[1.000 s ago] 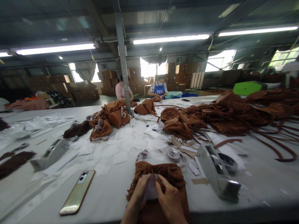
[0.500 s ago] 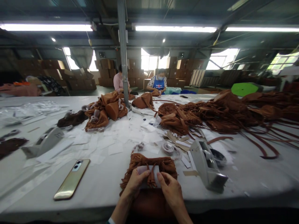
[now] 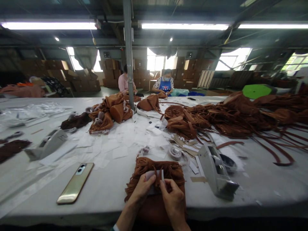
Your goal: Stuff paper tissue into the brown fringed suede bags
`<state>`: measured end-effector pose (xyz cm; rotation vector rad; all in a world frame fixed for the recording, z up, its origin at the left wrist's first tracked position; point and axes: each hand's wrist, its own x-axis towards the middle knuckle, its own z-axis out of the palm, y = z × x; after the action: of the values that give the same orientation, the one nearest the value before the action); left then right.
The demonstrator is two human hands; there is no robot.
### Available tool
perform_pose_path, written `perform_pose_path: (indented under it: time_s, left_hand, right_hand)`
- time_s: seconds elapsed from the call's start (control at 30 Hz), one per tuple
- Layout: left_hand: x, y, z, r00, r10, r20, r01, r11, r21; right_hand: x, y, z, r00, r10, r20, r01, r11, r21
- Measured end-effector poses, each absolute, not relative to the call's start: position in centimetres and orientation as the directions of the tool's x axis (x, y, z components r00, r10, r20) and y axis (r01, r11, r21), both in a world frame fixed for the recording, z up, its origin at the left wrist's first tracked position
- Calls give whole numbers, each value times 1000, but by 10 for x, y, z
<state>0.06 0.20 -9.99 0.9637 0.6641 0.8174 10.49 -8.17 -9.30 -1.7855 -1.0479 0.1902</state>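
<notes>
A brown fringed suede bag (image 3: 156,171) lies at the near table edge in front of me. My left hand (image 3: 141,187) and my right hand (image 3: 173,197) both rest on its front, fingers curled and pinching a small white paper piece (image 3: 151,179) against the fringe. A brown tassel strand shows between my fingertips, and the lower half of the bag hangs over the table edge under my wrists.
A gold phone (image 3: 75,183) lies left of the bag, a grey tape dispenser (image 3: 218,175) right of it, another dispenser (image 3: 47,147) further left. White paper slips (image 3: 134,141) litter the white table (image 3: 108,199). Brown bag piles (image 3: 231,117) fill the right; two people (image 3: 165,85) work at the far end.
The view has tilted slightly. My fingers have folded the white paper narrower against the bag's fringe; less of it shows than a second ago.
</notes>
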Motion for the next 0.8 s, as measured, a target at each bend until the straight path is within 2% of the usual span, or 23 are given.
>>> perform_pose_path:
  time_s: [0.17, 0.33, 0.4, 0.53, 0.6, 0.67, 0.8]
  left_hand:
    - [11, 11, -98, 458, 860, -226, -244, 366, 898]
    - [23, 17, -94, 410, 873, -265, -219, 376, 900]
    - [26, 16, -94, 402, 873, -275, -218, 383, 898]
    - [29, 13, -97, 397, 872, -285, -213, 389, 896]
    - [28, 12, -98, 386, 883, -267, -204, 364, 909]
    - [27, 12, -98, 368, 903, -224, -194, 310, 931]
    - [25, 11, -96, 330, 940, -82, -158, 140, 977]
  right_hand:
    - [108, -77, -104, 445, 684, 578, 763, 48, -645]
    - [113, -75, -110, 349, 698, 625, 848, 49, -528]
    - [116, -74, -109, 355, 692, 628, 839, 61, -541]
    - [119, -71, -104, 458, 664, 591, 747, 73, -661]
    - [119, -69, -104, 482, 642, 596, 728, 86, -680]
    - [119, -66, -107, 435, 612, 661, 769, 129, -626]
    - [119, -63, -115, 237, 581, 779, 890, 192, -414]
